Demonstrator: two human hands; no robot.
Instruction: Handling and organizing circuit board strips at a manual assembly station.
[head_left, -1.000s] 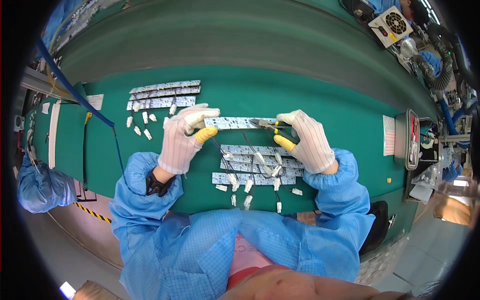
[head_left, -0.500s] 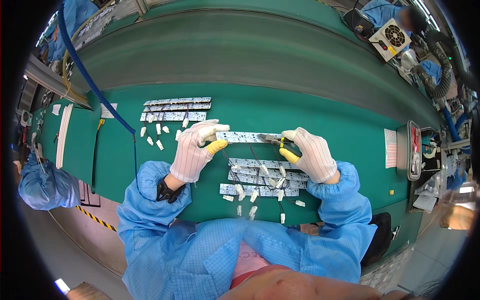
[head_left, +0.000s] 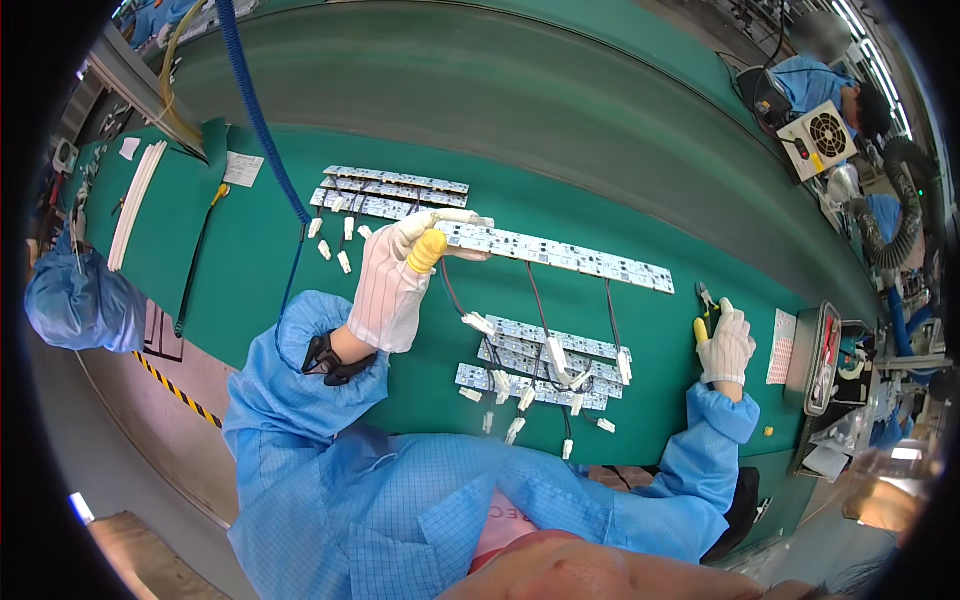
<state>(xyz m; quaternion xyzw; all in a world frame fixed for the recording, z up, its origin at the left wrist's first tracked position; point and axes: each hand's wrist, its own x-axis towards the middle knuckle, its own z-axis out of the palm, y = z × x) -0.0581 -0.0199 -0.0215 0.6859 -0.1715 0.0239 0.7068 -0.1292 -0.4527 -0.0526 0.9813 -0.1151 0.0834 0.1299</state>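
Note:
Above the green table, my left hand [head_left: 388, 285], in a white striped glove with yellow finger covers, pinches the left end of a long white circuit board strip [head_left: 570, 255]. The strip slants down to the right, and several wires with white connectors hang from it. Well to the right, close to the table top, my right hand [head_left: 726, 350] has its gloved fingers round the handles of small cutting pliers [head_left: 707, 305], jaws pointing away from me. Below the raised strip lies a group of similar board strips [head_left: 540, 388] with dangling white connectors.
Another stack of board strips [head_left: 395, 190] lies at the back left. A blue coiled cord [head_left: 245, 95] hangs in front of it. At the right stand a metal tray [head_left: 822, 360] and a red-dotted sheet [head_left: 783, 345]. Another person's blue sleeve [head_left: 85, 300] shows at far left.
My right hand has moved away from the strip to the right, taking the pliers down to the table. My left hand still holds the strip, which now tilts. The view has turned somewhat.

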